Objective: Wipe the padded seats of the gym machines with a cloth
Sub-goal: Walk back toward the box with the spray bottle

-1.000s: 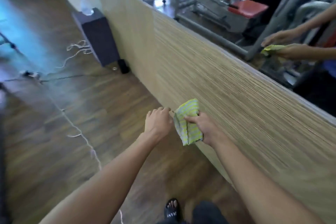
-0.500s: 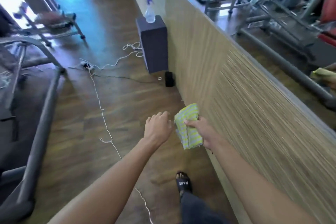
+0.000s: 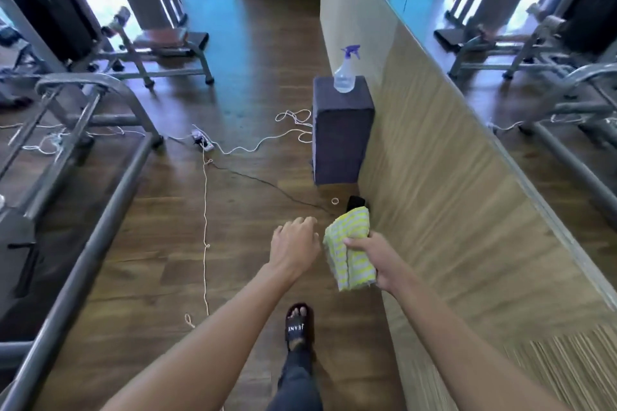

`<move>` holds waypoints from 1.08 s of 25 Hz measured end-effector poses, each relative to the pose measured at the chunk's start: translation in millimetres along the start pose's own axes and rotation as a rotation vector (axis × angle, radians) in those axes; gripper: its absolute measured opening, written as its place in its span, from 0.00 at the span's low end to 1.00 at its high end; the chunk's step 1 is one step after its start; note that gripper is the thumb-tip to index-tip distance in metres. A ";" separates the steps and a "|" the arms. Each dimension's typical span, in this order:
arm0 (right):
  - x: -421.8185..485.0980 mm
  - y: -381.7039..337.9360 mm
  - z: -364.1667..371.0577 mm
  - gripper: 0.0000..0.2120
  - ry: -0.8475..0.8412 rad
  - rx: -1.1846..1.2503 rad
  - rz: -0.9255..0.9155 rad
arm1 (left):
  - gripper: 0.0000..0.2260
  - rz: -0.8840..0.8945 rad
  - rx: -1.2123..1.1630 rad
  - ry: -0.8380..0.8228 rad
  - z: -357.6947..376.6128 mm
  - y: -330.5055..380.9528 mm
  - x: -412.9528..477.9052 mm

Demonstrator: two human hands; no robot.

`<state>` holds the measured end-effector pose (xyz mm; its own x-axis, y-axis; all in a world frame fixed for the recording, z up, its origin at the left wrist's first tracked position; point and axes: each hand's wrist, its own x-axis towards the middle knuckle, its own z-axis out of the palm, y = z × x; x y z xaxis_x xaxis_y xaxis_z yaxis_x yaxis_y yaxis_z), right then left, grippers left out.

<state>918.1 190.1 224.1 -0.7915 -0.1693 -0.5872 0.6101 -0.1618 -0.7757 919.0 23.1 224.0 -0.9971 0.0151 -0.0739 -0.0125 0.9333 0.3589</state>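
Note:
My right hand (image 3: 375,255) grips a folded yellow-and-white striped cloth (image 3: 349,252) at waist height beside the wood-panelled wall. Just left of the cloth, my left hand (image 3: 293,245) hovers with its fingers curled loosely and nothing in it. A clear spray bottle with a purple trigger (image 3: 345,72) stands on a dark block (image 3: 340,128) against the wall ahead. Farther off at the upper left stands a gym bench with a brown padded seat (image 3: 160,38). Both hands are far from it.
A grey machine frame (image 3: 93,197) runs along the left. White cord (image 3: 205,210) and a power strip (image 3: 202,140) lie across the wooden floor ahead. The wood panel wall (image 3: 434,177) with a mirror above it bounds the right. My sandalled foot (image 3: 298,325) is below.
The view has swung left from the wall toward the gym floor, and I have stepped forward. My hands keep the same pose, the cloth still in my right hand.

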 end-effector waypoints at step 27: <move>746.6 -368.6 -56.5 0.10 0.363 -0.107 0.095 | 0.18 0.050 0.080 -0.333 78.7 -64.3 819.1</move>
<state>100.2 178.2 58.5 -0.7048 0.1793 -0.6864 0.6891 -0.0567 -0.7224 108.8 3.7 67.1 -0.9170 0.1654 -0.3629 0.0548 0.9535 0.2962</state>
